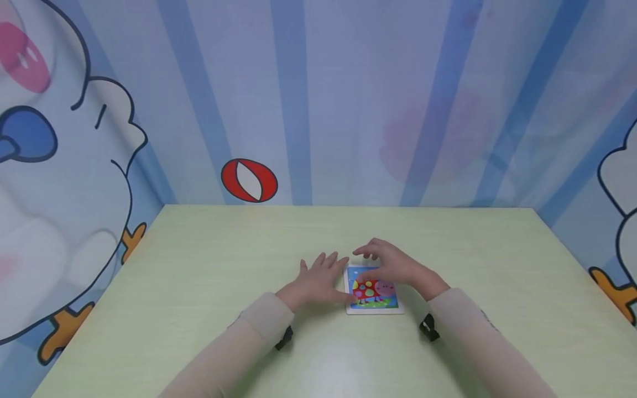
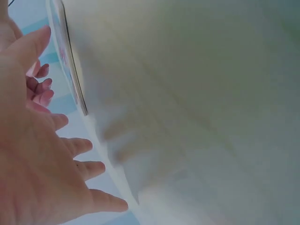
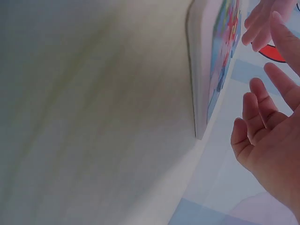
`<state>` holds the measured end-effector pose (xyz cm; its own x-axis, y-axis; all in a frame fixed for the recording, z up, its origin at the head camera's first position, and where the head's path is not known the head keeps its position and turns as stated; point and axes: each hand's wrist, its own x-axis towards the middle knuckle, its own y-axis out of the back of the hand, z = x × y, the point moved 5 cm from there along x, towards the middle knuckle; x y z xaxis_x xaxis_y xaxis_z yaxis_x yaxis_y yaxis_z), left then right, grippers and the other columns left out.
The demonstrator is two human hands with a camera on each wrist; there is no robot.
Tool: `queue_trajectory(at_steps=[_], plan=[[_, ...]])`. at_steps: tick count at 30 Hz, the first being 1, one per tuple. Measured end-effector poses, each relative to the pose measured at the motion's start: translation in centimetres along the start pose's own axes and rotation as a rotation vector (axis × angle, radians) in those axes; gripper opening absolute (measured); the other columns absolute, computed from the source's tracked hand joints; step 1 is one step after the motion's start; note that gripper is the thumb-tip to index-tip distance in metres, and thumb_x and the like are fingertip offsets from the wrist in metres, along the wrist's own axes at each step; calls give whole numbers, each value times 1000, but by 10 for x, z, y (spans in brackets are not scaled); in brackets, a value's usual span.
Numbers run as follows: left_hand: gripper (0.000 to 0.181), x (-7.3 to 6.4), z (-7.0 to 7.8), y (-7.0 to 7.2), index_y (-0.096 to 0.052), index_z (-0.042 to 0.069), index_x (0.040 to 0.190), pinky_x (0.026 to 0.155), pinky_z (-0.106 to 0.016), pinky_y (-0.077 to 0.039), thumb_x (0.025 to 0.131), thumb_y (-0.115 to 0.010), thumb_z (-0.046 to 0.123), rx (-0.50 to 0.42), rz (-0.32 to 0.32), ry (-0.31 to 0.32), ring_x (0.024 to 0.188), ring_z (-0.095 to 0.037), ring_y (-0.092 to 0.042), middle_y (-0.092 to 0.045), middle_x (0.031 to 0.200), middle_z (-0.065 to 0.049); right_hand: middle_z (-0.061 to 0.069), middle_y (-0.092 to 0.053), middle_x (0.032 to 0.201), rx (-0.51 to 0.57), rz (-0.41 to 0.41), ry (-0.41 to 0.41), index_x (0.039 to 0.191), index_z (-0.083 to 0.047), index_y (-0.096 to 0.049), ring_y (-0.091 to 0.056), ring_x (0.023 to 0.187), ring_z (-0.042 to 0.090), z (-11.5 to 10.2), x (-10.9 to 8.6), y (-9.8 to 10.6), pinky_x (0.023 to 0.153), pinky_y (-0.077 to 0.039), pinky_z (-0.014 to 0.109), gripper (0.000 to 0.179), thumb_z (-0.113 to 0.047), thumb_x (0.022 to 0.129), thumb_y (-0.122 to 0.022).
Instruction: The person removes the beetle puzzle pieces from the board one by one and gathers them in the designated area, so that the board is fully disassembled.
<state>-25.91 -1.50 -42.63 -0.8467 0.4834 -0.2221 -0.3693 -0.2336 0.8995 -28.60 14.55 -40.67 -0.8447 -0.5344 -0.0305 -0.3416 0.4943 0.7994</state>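
A small flat picture board (image 1: 377, 303) lies on the table, with a white border and a red, spotted, ladybug-like figure on blue and green. My left hand (image 1: 320, 283) is at its left edge, fingers spread wide and thumb over the picture's lower left. Above the board's upper right is my right hand (image 1: 395, 266), its fingers loosely bent and its thumb across the upper part of the picture. The right wrist view shows the board's thick pale side (image 3: 199, 70) and a gap between it and the right hand's fingers (image 3: 255, 117). Neither hand grips anything.
The pale green table (image 1: 224, 243) stretches to both sides of the board. Behind it hangs a blue striped cloth backdrop (image 1: 338, 110) with a printed red and white ball (image 1: 270, 179). Black straps (image 1: 429, 327) show below the sleeves.
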Motion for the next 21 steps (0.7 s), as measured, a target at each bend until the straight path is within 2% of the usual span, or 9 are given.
queue_trajectory(at_steps=[5, 12, 21], plan=[[87, 0, 1, -4, -27, 19, 154, 108, -71, -6, 85, -58, 62, 13, -4, 30, 147, -37, -9, -17, 161, -10, 3, -58, 103, 34, -54, -79, 126, -10, -61, -53, 94, 20, 5, 5, -5, 80, -49, 33, 49, -27, 82, -77], [85, 1, 1, -7, -27, 19, 153, 108, -71, -9, 87, -56, 62, 38, -20, 60, 147, -37, -9, -18, 161, -10, 3, -58, 96, 50, -108, -129, 120, -9, -63, -53, 88, 19, 5, 11, -10, 81, -50, 34, 40, -20, 84, -76], [84, 1, 1, -7, -29, 19, 153, 108, -71, -11, 86, -56, 62, 47, -24, 63, 147, -37, -10, -18, 161, -9, 3, -59, 95, 29, -123, -193, 114, -10, -65, -53, 87, 18, 5, 17, -14, 82, -50, 34, 34, -16, 83, -76]])
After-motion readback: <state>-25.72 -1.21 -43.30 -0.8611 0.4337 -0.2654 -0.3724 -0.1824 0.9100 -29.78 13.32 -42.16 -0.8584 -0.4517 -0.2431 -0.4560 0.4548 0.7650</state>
